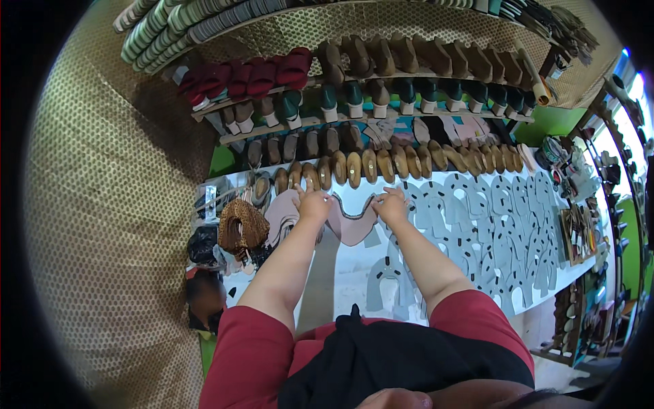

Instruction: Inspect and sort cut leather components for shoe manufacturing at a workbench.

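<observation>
A pinkish-beige, U-shaped shoe upper piece (352, 232) with a dark inner edge hangs between my hands above the white table (351, 273). My left hand (313, 206) grips its left end, fingers closed. At the other end my right hand (390, 208) pinches the tip. Just left of my left hand lies a stack of similar pink pieces (278, 217), partly hidden by my wrist. A brown strip (320, 279) runs under the upper toward me. Many grey cut pieces (477, 218) with small dark marks cover the table's right side.
Brown shoe lasts (353, 169) line the table's far edge. Shelves behind hold dark red slippers (262, 76), green-toed lasts (354, 99) and fabric rolls (231, 24). A leopard-print item (242, 226) sits at left, by a black bag (203, 245). A box of tools (578, 235) stands at right.
</observation>
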The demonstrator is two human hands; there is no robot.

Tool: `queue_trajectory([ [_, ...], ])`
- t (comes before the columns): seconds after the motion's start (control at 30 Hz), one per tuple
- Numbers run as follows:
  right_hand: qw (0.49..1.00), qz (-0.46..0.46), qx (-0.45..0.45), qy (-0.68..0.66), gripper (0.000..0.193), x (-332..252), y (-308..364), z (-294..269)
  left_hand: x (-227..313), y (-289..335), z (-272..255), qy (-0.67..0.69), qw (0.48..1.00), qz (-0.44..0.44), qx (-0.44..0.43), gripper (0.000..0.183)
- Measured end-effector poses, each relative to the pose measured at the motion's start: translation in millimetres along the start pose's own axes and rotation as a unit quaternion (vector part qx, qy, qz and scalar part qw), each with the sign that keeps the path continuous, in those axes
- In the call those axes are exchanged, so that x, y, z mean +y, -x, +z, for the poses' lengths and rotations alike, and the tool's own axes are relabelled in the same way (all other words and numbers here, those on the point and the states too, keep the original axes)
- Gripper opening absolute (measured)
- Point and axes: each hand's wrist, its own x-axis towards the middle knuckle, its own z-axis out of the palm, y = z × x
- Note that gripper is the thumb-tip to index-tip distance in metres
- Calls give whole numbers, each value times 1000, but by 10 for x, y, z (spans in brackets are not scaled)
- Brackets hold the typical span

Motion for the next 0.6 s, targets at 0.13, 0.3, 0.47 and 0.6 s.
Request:
queue_trajectory([
  [0.13,1000,15,-7,20,21,-8,-161,95,-96,-72,52,65,994,-26,80,37],
  [0.3,998,5,30,56,43,18,-211,283,-570,527,62,69,984,71,150,56],
  [0.47,992,-122,1,32,42,-555,-25,511,-1389,1547,-16,-31,988,113,101,63],
  [0.6,975,-208,-75,18,54,-1110,84,910,-1904,2230,-7,-73,994,69,39,72],
])
